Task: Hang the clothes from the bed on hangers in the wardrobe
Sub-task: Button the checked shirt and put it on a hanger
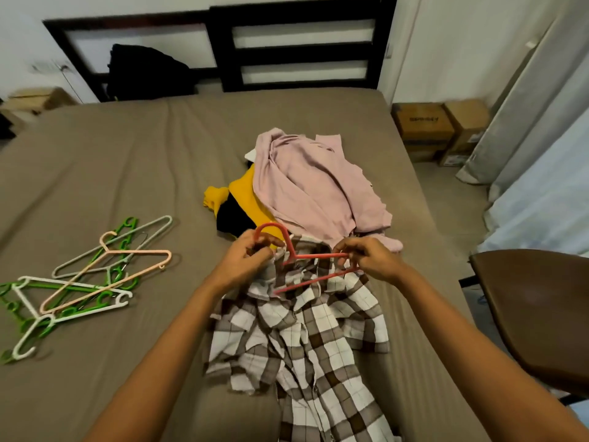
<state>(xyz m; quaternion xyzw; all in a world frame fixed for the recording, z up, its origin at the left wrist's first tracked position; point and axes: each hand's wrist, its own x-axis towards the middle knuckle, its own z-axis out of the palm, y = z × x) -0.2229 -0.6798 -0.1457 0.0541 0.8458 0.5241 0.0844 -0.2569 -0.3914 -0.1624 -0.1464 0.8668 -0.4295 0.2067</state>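
Note:
A brown-and-white checked shirt (306, 339) lies spread on the bed (134, 161) in front of me. A red plastic hanger (310, 256) sits at its collar, hook pointing away from me. My left hand (250, 258) pinches the shirt's collar beside the hanger's hook. My right hand (371, 258) grips the hanger's right arm. Beyond them lies a pile of clothes: a pink shirt (315, 186) on top, a yellow garment (237, 194) and a black one (234, 218) under it. No wardrobe is in view.
Several loose hangers (86, 282), green, white, peach and grey, lie on the bed's left side. A black bag (146, 73) leans on the dark headboard. A brown chair (535, 314) stands at the right; cardboard boxes (439, 129) and curtains stand beyond it.

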